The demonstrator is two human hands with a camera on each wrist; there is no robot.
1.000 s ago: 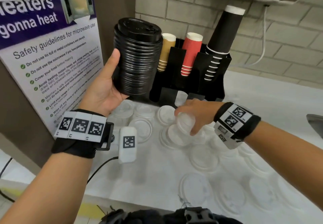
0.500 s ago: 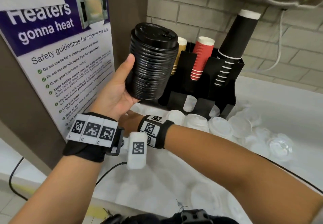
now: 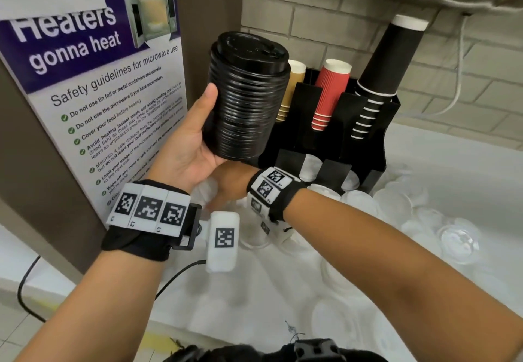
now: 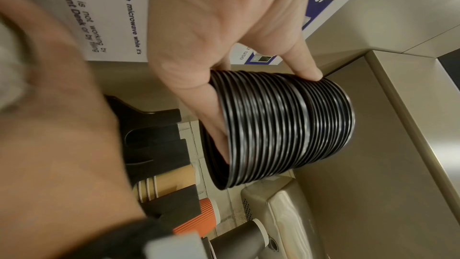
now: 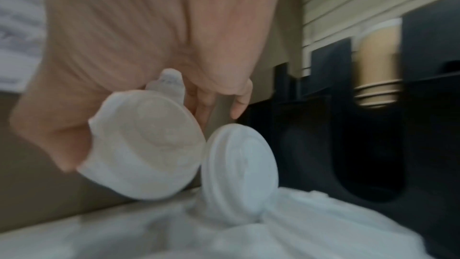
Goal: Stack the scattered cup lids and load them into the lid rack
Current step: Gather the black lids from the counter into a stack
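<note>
Since a second ago: right hand (image 5: 139, 78) swung across from the middle of the white lid scatter to under the left wrist, now low by the rack's front-left corner. Clamped there on a small bunch of white lids (image 5: 147, 143), thumb on one side, fingers curled behind — edge touching one more white lid (image 5: 240, 166) standing tilted on the counter (image 3: 467, 180), probably next for the bunch. Left hand (image 3: 184, 146) wrapped round the tall black lid stack (image 3: 246, 98), held up and clear of the lid rack (image 3: 376, 146) — likely parked out of the way so the white ones get gathered first. Loose white lids (image 3: 396, 206) all over the counter, so plenty left. Cup stacks in the rack's upper slots already.
</note>
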